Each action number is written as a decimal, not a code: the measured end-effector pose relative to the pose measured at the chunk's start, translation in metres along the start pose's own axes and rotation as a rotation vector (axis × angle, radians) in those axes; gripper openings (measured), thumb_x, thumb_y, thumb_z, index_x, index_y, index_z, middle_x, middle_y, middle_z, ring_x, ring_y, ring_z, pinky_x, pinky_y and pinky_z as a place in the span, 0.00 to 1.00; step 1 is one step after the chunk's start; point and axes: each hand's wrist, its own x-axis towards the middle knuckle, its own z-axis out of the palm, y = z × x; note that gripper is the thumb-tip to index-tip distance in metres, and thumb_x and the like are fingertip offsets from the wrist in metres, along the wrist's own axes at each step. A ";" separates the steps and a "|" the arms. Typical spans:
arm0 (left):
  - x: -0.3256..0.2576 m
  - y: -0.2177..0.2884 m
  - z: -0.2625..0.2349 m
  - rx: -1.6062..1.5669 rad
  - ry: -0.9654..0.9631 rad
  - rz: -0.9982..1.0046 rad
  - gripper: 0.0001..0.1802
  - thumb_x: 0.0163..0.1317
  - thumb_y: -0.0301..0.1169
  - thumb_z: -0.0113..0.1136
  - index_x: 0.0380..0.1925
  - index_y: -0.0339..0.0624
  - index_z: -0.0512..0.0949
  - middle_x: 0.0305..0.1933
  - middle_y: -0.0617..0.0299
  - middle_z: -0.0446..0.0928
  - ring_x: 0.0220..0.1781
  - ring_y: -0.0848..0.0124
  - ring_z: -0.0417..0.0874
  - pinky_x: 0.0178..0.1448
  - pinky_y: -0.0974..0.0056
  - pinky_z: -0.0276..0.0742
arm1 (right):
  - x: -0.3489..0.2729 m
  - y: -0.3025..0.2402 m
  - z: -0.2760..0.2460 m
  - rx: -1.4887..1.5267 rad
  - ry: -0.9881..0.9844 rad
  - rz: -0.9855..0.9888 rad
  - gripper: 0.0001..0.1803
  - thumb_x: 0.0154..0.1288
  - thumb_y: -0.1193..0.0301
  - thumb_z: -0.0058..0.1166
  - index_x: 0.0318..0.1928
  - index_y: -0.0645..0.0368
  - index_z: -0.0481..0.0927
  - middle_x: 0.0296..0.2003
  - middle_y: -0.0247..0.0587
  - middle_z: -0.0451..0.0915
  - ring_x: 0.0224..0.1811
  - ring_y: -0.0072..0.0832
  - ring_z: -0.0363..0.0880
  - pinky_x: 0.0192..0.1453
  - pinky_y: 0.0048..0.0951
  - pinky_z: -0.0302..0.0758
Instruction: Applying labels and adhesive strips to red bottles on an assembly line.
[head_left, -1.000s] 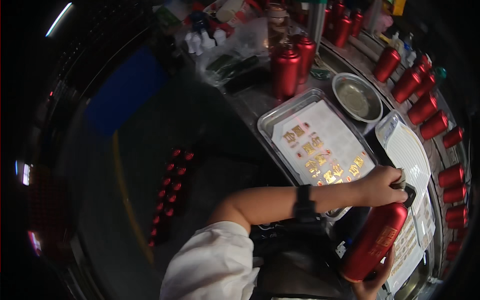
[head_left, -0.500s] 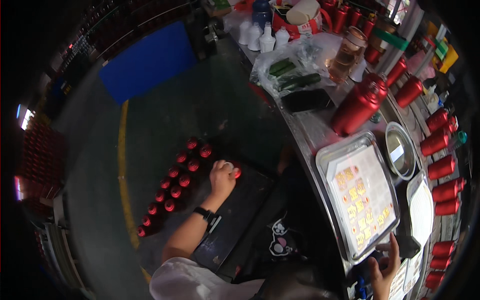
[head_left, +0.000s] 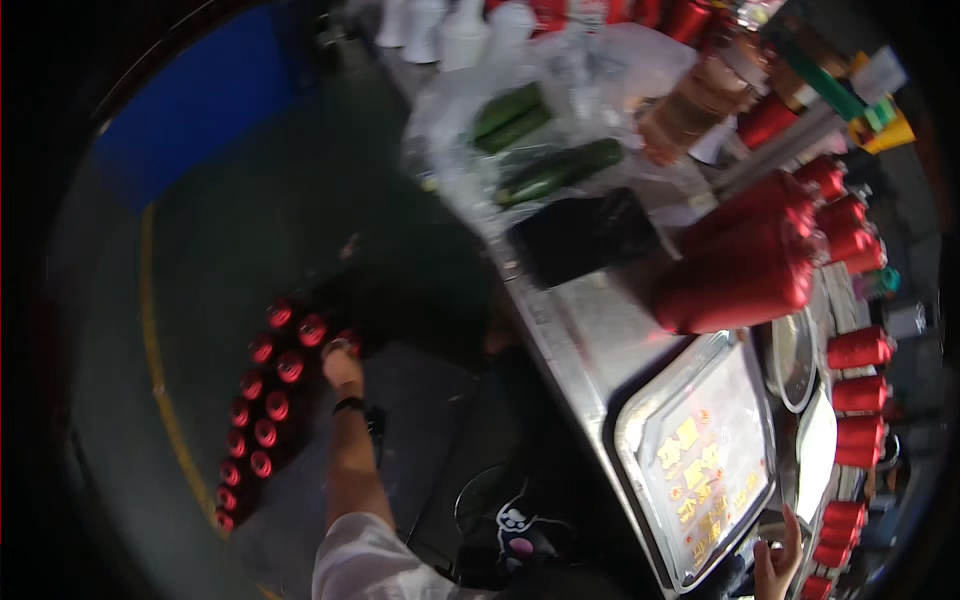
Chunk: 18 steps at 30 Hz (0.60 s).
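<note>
My left hand (head_left: pixel 343 370) reaches down at the lower left, its fingers closed about the top of a red bottle (head_left: pixel 349 341). That bottle stands at the near right end of a double row of red bottles (head_left: pixel 277 404) on a low dark surface. The grip is small and blurred. My right hand (head_left: pixel 778 562) is at the lower right, thumb and index finger stretched apart with nothing between them. It is beside the near corner of a metal tray (head_left: pixel 628 440), where a white sheet (head_left: pixel 735 425) carries yellow and red stickers.
On the metal bench (head_left: pixel 575 330) are large red bottles (head_left: pixel 740 265), a black flat object (head_left: pixel 580 238), cucumbers (head_left: pixel 560 172) in a plastic bag, white bottles (head_left: pixel 465 35) and a round metal bowl (head_left: pixel 795 360). More red bottles (head_left: pixel 860 395) line the right side. A blue board (head_left: pixel 200 105) stands far left.
The view has shifted, so the bottle rows appear further left and the bench closer. My left hand stays at the same end bottle; the right stays open by the tray.
</note>
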 end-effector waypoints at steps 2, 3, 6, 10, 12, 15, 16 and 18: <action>0.010 -0.016 0.001 0.040 -0.068 0.014 0.11 0.63 0.31 0.57 0.43 0.44 0.84 0.46 0.51 0.83 0.51 0.51 0.82 0.57 0.52 0.78 | 0.007 -0.027 0.011 0.135 0.031 0.192 0.40 0.55 0.69 0.63 0.69 0.63 0.67 0.41 0.38 0.80 0.24 0.11 0.69 0.23 0.14 0.63; 0.013 -0.024 -0.002 0.044 -0.113 0.024 0.13 0.63 0.31 0.56 0.45 0.44 0.83 0.46 0.51 0.83 0.51 0.50 0.82 0.57 0.52 0.78 | 0.010 -0.034 0.010 0.110 -0.032 0.176 0.38 0.54 0.73 0.61 0.68 0.64 0.68 0.40 0.37 0.81 0.23 0.10 0.70 0.24 0.13 0.65; -0.004 0.015 -0.022 0.030 -0.112 -0.122 0.17 0.64 0.41 0.56 0.46 0.44 0.83 0.48 0.50 0.83 0.49 0.49 0.83 0.53 0.51 0.79 | 0.002 -0.061 0.013 0.200 0.021 0.306 0.35 0.52 0.75 0.63 0.64 0.66 0.72 0.38 0.35 0.82 0.22 0.09 0.69 0.22 0.15 0.64; -0.003 0.084 -0.116 -0.658 0.251 -0.031 0.13 0.68 0.28 0.58 0.48 0.29 0.79 0.46 0.49 0.83 0.49 0.61 0.85 0.53 0.60 0.79 | -0.024 -0.053 0.003 0.467 0.119 0.361 0.27 0.59 0.75 0.61 0.60 0.67 0.76 0.36 0.37 0.83 0.21 0.09 0.68 0.23 0.15 0.61; -0.012 0.161 -0.207 -0.959 0.268 0.128 0.13 0.70 0.26 0.56 0.50 0.30 0.78 0.50 0.52 0.82 0.53 0.65 0.83 0.58 0.64 0.76 | -0.034 -0.043 -0.006 0.636 0.139 0.471 0.16 0.68 0.70 0.57 0.51 0.66 0.81 0.31 0.38 0.82 0.23 0.14 0.72 0.24 0.17 0.65; -0.062 0.303 -0.321 -1.411 -0.027 0.414 0.19 0.67 0.25 0.61 0.57 0.32 0.75 0.58 0.54 0.78 0.61 0.63 0.78 0.68 0.62 0.69 | -0.054 -0.012 -0.008 1.196 0.174 0.614 0.19 0.73 0.58 0.52 0.45 0.64 0.82 0.27 0.38 0.81 0.26 0.20 0.76 0.27 0.20 0.70; -0.064 0.332 -0.332 -1.178 -0.047 0.726 0.29 0.61 0.25 0.66 0.62 0.32 0.69 0.62 0.52 0.74 0.65 0.61 0.74 0.72 0.59 0.66 | -0.062 -0.001 -0.002 1.272 0.164 0.546 0.25 0.74 0.51 0.47 0.41 0.63 0.81 0.28 0.39 0.82 0.27 0.26 0.79 0.31 0.26 0.75; -0.087 0.412 -0.355 -1.080 -0.033 1.049 0.50 0.51 0.32 0.76 0.70 0.31 0.58 0.71 0.44 0.62 0.73 0.55 0.64 0.75 0.53 0.59 | -0.071 0.016 0.012 1.379 0.207 0.579 0.25 0.74 0.50 0.46 0.42 0.63 0.81 0.30 0.40 0.82 0.29 0.27 0.80 0.34 0.28 0.77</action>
